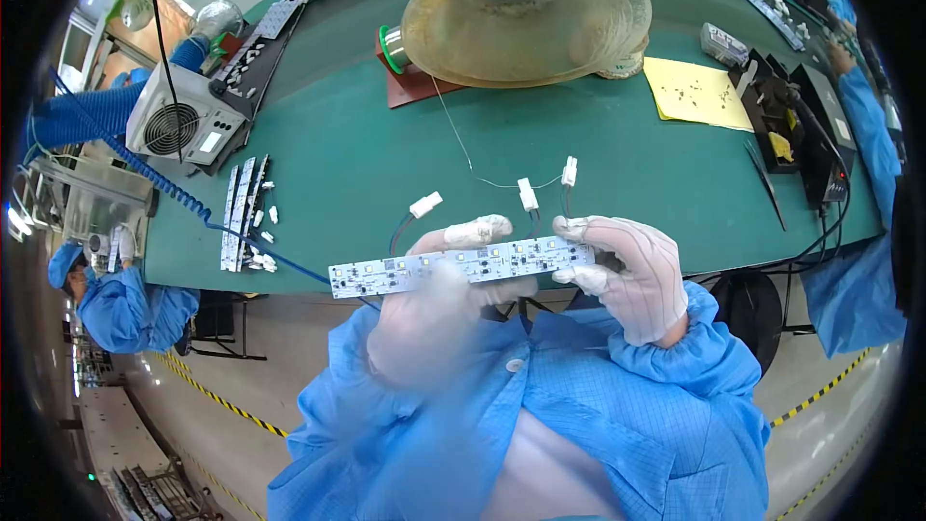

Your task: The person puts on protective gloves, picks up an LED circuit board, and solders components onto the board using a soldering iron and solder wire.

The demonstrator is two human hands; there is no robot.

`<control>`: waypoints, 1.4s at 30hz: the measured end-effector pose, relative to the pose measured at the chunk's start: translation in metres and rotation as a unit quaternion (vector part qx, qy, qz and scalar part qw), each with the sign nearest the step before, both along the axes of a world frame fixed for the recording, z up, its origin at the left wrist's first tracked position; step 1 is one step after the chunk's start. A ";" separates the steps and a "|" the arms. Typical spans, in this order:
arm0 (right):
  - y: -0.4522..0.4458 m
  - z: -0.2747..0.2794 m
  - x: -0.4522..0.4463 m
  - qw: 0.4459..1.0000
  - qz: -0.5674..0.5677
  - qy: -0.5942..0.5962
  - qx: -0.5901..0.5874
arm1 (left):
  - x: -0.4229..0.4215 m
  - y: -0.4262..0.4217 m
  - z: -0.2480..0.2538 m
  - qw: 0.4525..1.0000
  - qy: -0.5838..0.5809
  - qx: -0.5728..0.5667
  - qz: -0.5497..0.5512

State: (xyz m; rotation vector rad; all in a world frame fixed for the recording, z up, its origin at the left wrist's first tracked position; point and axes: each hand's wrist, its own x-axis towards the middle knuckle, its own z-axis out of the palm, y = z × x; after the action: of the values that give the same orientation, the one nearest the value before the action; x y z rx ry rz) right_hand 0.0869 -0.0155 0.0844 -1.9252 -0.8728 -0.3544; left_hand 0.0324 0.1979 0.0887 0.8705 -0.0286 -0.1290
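Note:
A long white LED circuit board [371,277] is held level in front of my chest, its component side facing up. My left hand [410,328], in a white glove, is wrapped round the board's left and middle part; a blur covers some of it. My right hand [632,275], also gloved, pinches the board's right end between thumb and fingers. Beyond the board's far edge stick out several short wire leads with white plug connectors, one [424,205] at left, another [528,195] in the middle and a third [569,172] near my right fingers. A thin wire runs past the connectors from the green-rimmed spool [393,49].
A fume hood [526,24] stands over the green mat [338,154]. Left lie stacked boards [236,217], loose white connectors [261,259], a blue coiled cord [183,198] and a fan unit [183,116]. Right are tweezers [765,185], yellow paper [694,94] and a black soldering station [825,116]. Co-workers sit both sides.

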 end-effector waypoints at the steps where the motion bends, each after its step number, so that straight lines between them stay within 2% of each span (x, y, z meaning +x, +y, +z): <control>1: 0.001 -0.002 -0.001 1.000 -0.004 0.017 0.002 | 0.001 0.000 0.001 0.996 0.012 -0.080 -0.032; 4: 0.004 -0.003 -0.002 1.000 -0.016 0.023 0.007 | -0.001 -0.006 0.002 0.994 -0.004 -0.109 0.003; 5: 0.005 -0.003 -0.002 1.000 -0.025 0.009 0.008 | -0.002 -0.006 -0.005 0.996 -0.012 -0.043 0.074; 8: 0.006 -0.005 -0.005 0.999 -0.035 0.012 0.002 | -0.003 -0.010 0.000 0.991 0.025 0.002 0.129; 10: 0.005 -0.003 -0.005 0.999 -0.037 0.015 -0.004 | -0.002 -0.007 -0.005 0.953 -0.018 0.264 0.149; 11: 0.005 -0.003 -0.005 0.999 -0.037 0.018 -0.009 | -0.002 -0.011 -0.003 0.983 -0.023 0.110 0.145; 12: 0.004 -0.004 -0.005 0.999 -0.035 0.018 -0.009 | -0.003 -0.014 -0.001 0.989 -0.029 -0.046 0.138; 16: 0.009 -0.002 -0.004 0.996 -0.018 0.086 0.007 | -0.004 -0.011 -0.009 0.983 -0.009 -0.088 0.164; 17: 0.010 0.001 -0.004 0.993 -0.006 0.114 0.007 | -0.004 -0.010 -0.009 0.985 -0.033 -0.097 0.140; 18: 0.010 -0.002 -0.003 0.993 -0.007 0.115 0.007 | -0.004 -0.009 -0.009 0.986 -0.057 -0.106 0.116; 19: 0.010 -0.007 -0.001 0.999 0.000 0.043 0.003 | -0.004 -0.009 -0.008 0.986 -0.057 -0.107 0.114; 20: 0.010 -0.010 -0.001 1.000 0.006 -0.029 -0.002 | -0.004 -0.010 -0.006 0.988 -0.062 -0.077 0.122; 24: 0.008 -0.005 -0.002 1.000 0.003 -0.014 -0.008 | -0.005 -0.015 0.002 0.987 -0.055 -0.047 0.143; 25: 0.007 -0.004 -0.001 1.000 0.002 -0.015 -0.008 | -0.003 -0.012 0.001 0.989 -0.049 0.021 0.139; 26: 0.004 -0.002 -0.001 1.000 0.003 -0.013 0.000 | -0.003 -0.001 -0.001 0.989 -0.050 0.021 0.138; 27: 0.002 0.001 0.000 1.000 0.002 -0.010 0.007 | -0.003 0.016 -0.005 0.983 -0.054 0.162 0.062; 30: -0.008 0.006 0.000 1.000 -0.024 -0.006 -0.019 | -0.016 0.039 0.000 0.962 -0.013 0.273 0.009; 31: -0.011 0.007 0.001 0.999 -0.030 -0.007 -0.020 | -0.018 0.050 -0.004 0.933 -0.013 0.359 0.033; 33: -0.015 0.007 0.002 0.999 -0.030 -0.021 0.012 | -0.033 0.079 -0.010 0.954 0.039 0.276 0.115; 34: -0.016 0.005 0.003 0.999 -0.030 -0.021 0.013 | -0.032 0.085 -0.013 0.922 -0.085 0.323 0.196; 35: -0.019 0.003 0.004 0.999 -0.038 -0.033 0.003 | -0.035 0.094 -0.011 0.915 -0.091 0.314 0.238; 36: -0.021 0.002 0.005 0.998 -0.043 -0.045 -0.007 | -0.035 0.095 -0.015 0.885 -0.077 0.253 0.382; 37: -0.021 0.001 0.005 0.998 -0.040 -0.045 -0.006 | -0.035 0.104 -0.004 0.798 -0.068 0.439 0.407; 38: -0.021 0.001 0.005 0.998 -0.052 -0.039 -0.016 | -0.035 0.122 0.007 0.676 -0.054 0.607 0.414; 40: -0.021 0.000 0.007 0.998 -0.054 -0.032 -0.024 | -0.022 0.166 0.014 0.590 -0.065 0.685 0.423; 42: -0.023 -0.003 0.011 0.996 -0.054 -0.059 -0.032 | 0.005 0.183 0.036 0.479 0.054 0.755 0.443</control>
State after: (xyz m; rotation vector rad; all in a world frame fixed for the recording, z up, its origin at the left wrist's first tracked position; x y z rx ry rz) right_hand 0.0982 -0.0383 0.0812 -2.0327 -0.8664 -0.5140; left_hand 0.0374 0.3806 0.1243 2.5604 0.7970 0.9733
